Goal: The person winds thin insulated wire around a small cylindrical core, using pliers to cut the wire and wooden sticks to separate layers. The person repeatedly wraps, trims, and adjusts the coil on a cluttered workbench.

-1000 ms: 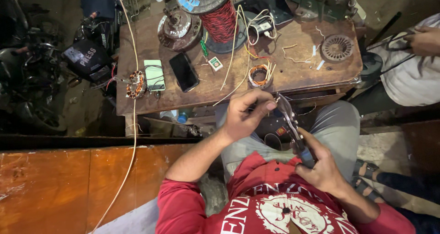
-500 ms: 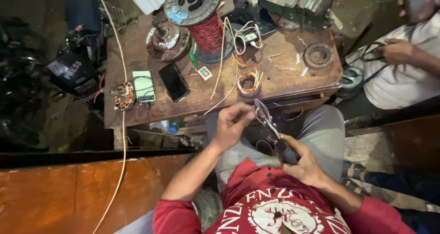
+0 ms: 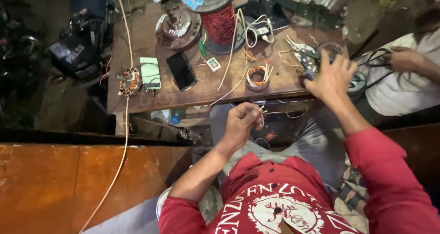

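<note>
My left hand (image 3: 243, 123) is over my lap, just below the table's front edge, with its fingertips pinched on a few thin wire ends (image 3: 262, 111). My right hand (image 3: 333, 77) reaches out to the right end of the wooden table (image 3: 151, 99) with its fingers spread. Its thumb is at the dark handle of a pair of pliers (image 3: 303, 60) lying on the tabletop. A small wound coil with copper and white leads (image 3: 258, 76) sits near the table edge between my hands.
On the table stand a big spool of red wire (image 3: 220, 21), a round motor part (image 3: 178, 23), a black phone (image 3: 181, 70), a pale green phone (image 3: 150, 72) and a small stator (image 3: 129, 81). Another person (image 3: 405, 62) sits at the right. A white cable (image 3: 124, 133) hangs down at the left.
My right hand has gone from my lap up to the table's right end and the pliers it held now lie there. My left hand stays pinched on the wires.
</note>
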